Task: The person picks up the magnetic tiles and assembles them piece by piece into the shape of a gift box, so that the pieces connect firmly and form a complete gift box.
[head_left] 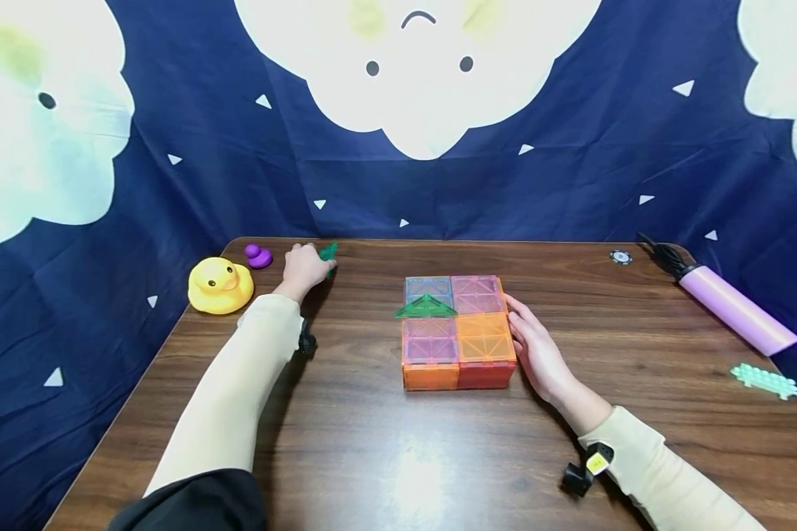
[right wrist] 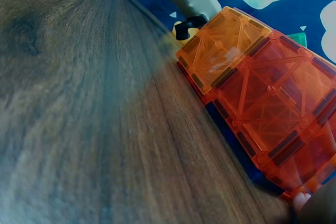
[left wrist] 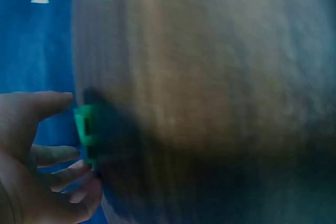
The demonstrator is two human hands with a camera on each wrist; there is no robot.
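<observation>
My left hand (head_left: 304, 267) is at the back left of the table and pinches a green magnetic tile (head_left: 328, 254) between thumb and fingers. The left wrist view shows this green tile (left wrist: 85, 124) nearly edge-on at the fingertips, somewhat blurred. A low block of translucent magnetic tiles (head_left: 486, 338) stands mid-table, with blue, pink and orange squares on top. Across its top stands a green triangular tile (head_left: 428, 305). My right hand (head_left: 536, 354) rests along the block's right side, fingers extended. In the right wrist view, orange and red side tiles (right wrist: 273, 85) fill the right part.
A yellow rubber duck (head_left: 221, 286) and a small purple duck (head_left: 258, 257) sit left of my left hand. Far right lie a pink cylinder (head_left: 737, 308) with black cords, a mint-green bumpy strip (head_left: 765, 380) and a round chip (head_left: 620, 257). A blue curtain hangs behind the table.
</observation>
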